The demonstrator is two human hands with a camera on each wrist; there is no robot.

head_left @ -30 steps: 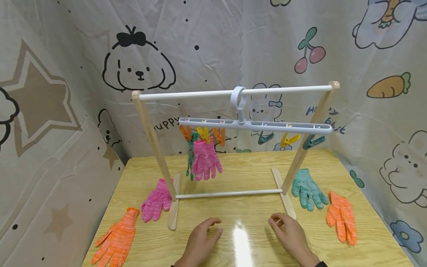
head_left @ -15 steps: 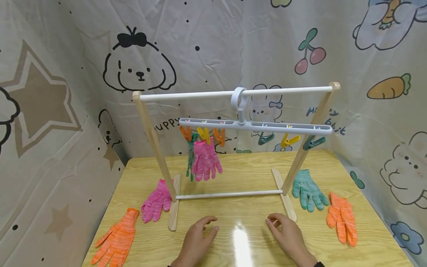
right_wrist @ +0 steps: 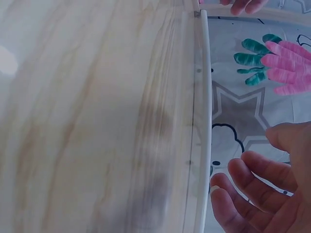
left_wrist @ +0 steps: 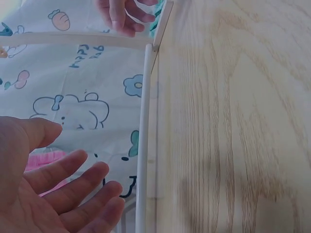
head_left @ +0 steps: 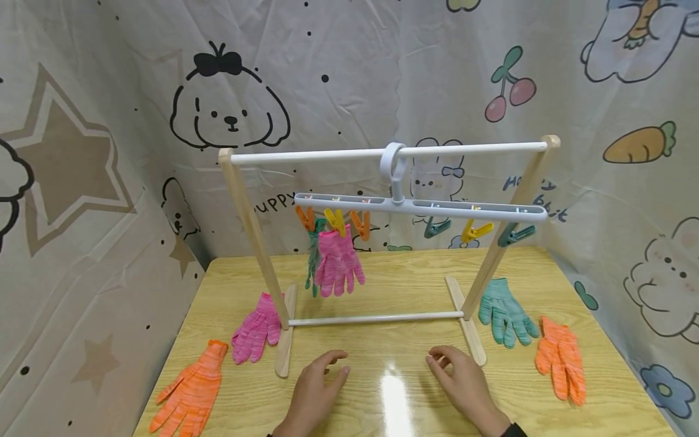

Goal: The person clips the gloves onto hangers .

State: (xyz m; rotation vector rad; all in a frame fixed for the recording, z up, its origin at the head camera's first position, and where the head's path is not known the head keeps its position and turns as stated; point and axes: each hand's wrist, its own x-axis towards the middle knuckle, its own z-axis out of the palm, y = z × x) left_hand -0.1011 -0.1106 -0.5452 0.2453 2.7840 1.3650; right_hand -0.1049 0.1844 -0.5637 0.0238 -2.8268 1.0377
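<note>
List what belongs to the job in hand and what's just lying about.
Probably the job's:
hanging pink glove
hanging green glove
clips
hanger
rack
loose pink glove
loose green glove
orange gloves

Apparently just there:
table
curtain

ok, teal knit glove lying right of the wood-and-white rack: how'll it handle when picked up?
The teal knit glove looks thin, so likely light for its size. Probably floppy: the similar pink knit glove hangs fingers-down from a yellow plastic clip. Lying flat, it may bunch rather than roll if nudged.
</note>
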